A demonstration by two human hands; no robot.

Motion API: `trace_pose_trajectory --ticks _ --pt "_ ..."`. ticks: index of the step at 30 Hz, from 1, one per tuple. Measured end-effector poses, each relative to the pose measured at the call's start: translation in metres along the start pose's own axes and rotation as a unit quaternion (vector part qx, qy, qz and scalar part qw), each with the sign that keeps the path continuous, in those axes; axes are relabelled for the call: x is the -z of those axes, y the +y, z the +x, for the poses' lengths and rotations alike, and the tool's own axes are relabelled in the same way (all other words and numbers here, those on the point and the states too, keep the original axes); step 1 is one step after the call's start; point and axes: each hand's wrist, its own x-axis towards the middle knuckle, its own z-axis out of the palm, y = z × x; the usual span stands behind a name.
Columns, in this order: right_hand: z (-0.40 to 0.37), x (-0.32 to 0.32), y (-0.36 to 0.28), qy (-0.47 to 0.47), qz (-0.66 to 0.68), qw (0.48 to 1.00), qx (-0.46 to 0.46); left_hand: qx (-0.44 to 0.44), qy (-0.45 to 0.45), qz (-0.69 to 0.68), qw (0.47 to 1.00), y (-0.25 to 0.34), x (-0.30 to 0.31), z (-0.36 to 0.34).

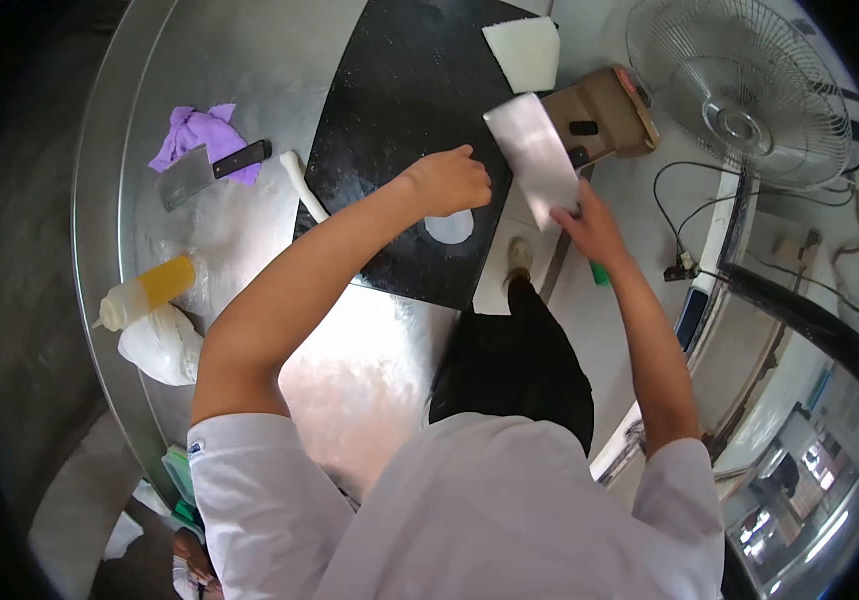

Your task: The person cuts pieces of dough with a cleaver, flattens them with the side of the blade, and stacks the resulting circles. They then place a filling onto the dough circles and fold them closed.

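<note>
My right hand (596, 228) is closed on one end of a cleaver (532, 150). Its broad, shiny blade is raised off the right edge of the black board (389, 100), and its handle cannot be made out clearly. Over the board, my left hand (454, 182) is curled into a fist, and whatever it may hold is hidden. Just below that fist, a flat, pale round piece of dough (449, 228) lies on the board. A white dough strip (303, 187) rests across the board's left edge.
Left on the metal table (249, 60) are a second cleaver (239, 160), a purple cloth (199, 135), a yellow squeeze bottle (154, 290) and a white bag (162, 345). A pale slab (524, 53) overlaps the board's far right corner. Right stand a cardboard box (604, 110) and fan (739, 90).
</note>
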Motion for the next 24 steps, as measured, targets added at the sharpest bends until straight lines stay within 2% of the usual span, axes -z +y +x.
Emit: trace_pose_trajectory --ticks 1,4,6,8,10,11,12,14,15,16,17,18,20,21,24 --pt "0.022 -0.008 0.000 0.016 -0.044 0.999 0.014 0.017 -0.004 -0.022 1.000 0.000 0.001 0.000" --pt "0.047 -0.047 -0.027 -0.018 -0.037 0.999 -0.003 0.042 -0.044 -0.076 0.995 0.006 0.014 0.000" --pt "0.014 -0.092 -0.016 -0.016 0.000 0.992 0.128 0.048 -0.092 -0.076 0.992 0.009 0.022 -0.001" --pt "-0.043 -0.106 -0.024 -0.067 0.008 0.997 0.037 0.049 -0.064 -0.091 0.993 0.013 0.032 -0.008" --pt "-0.099 -0.109 -0.026 -0.052 -0.060 0.995 0.061 0.137 -0.162 -0.170 0.962 0.022 0.072 -0.021" --pt "-0.122 -0.105 -0.026 -0.122 -0.087 0.989 0.011 0.176 -0.159 -0.228 0.944 0.021 0.075 -0.028" --pt "-0.134 -0.099 -0.025 -0.191 -0.112 0.974 -0.038 0.178 -0.160 -0.229 0.944 0.018 0.074 -0.034" --pt "-0.132 -0.074 -0.035 -0.175 -0.102 0.978 -0.052 0.254 -0.100 -0.361 0.892 0.006 0.066 -0.046" --pt "-0.125 -0.062 -0.036 -0.155 -0.091 0.981 -0.068 0.263 -0.097 -0.365 0.888 -0.002 0.059 -0.052" --pt "-0.112 -0.055 -0.026 -0.118 -0.067 0.987 -0.085 0.287 -0.043 -0.435 0.852 -0.013 0.049 -0.059" --pt "-0.096 -0.044 -0.017 -0.112 -0.026 0.991 -0.069 0.310 0.012 -0.500 0.809 -0.020 0.039 -0.066" --pt "-0.077 -0.029 -0.020 -0.107 0.017 0.993 -0.053 0.322 0.014 -0.499 0.805 -0.025 0.030 -0.073" --pt "-0.039 -0.004 -0.022 -0.132 0.027 0.989 -0.055 0.381 0.079 -0.603 0.696 -0.036 0.015 -0.088" --pt "-0.020 0.005 -0.012 -0.135 0.015 0.990 -0.046 0.370 0.088 -0.592 0.711 -0.042 0.015 -0.096" --pt "0.037 0.026 -0.007 -0.172 0.023 0.984 -0.038 0.428 0.156 -0.623 0.636 -0.053 -0.004 -0.111"
